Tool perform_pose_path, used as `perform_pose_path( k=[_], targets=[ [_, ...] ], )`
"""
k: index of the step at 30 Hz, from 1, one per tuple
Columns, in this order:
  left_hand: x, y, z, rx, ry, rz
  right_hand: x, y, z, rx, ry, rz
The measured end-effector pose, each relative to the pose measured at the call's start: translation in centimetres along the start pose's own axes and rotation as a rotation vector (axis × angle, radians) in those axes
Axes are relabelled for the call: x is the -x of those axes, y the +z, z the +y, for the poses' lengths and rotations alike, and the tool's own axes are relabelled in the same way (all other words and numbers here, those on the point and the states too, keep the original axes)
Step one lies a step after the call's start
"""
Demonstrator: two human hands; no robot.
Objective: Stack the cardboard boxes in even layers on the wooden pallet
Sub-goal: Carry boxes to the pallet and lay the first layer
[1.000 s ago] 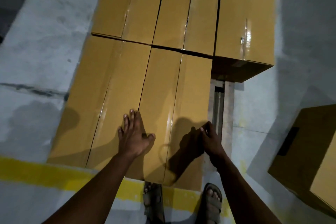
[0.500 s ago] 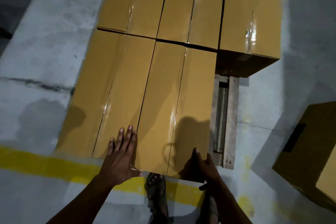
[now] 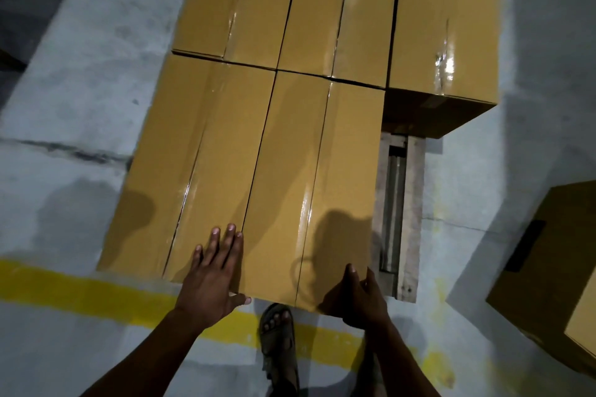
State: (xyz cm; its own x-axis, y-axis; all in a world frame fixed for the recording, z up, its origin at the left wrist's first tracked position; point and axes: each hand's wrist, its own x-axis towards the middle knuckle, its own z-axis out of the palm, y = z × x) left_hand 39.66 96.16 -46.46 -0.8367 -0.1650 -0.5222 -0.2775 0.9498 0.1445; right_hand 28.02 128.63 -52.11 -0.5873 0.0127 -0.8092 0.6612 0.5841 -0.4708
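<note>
Several tan cardboard boxes lie side by side on a wooden pallet (image 3: 411, 203), taped along their tops. My left hand (image 3: 213, 280) lies flat with straight fingers on the near edge of the near left box (image 3: 193, 164), beside the seam, with the thumb at the front face. My right hand (image 3: 358, 296) grips the near right corner of the near right box (image 3: 316, 177), thumb on top. Two more boxes (image 3: 290, 3) fill the far row. A further box (image 3: 448, 26) sits at the far right, overhanging the pallet's edge.
A bare strip of pallet shows to the right of the near right box. Another cardboard box (image 3: 554, 267) stands on the concrete floor at the right. A yellow floor line (image 3: 80, 290) runs under the near edge. My sandalled foot (image 3: 277, 329) stands between my arms.
Both hands have slid back from the box tops to the near edge. The right hand has moved from the right side to the near right corner.
</note>
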Motion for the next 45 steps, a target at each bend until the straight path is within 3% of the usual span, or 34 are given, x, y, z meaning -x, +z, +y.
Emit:
perform_pose_path(
  k=[22,35,45],
  targets=[
    [-0.2,0.9,-0.1,0.012,0.022,0.049,1.9,-1.1,-2.2,0.089,-0.094,0.059],
    [-0.3,0.4,-0.1,0.019,-0.017,-0.029,1.5,-2.0,-2.1,0.081,-0.071,-0.007],
    [0.3,0.2,0.5,0.11,-0.029,-0.038,2.5,-3.5,-1.2,0.095,-0.228,-0.141]
  ],
)
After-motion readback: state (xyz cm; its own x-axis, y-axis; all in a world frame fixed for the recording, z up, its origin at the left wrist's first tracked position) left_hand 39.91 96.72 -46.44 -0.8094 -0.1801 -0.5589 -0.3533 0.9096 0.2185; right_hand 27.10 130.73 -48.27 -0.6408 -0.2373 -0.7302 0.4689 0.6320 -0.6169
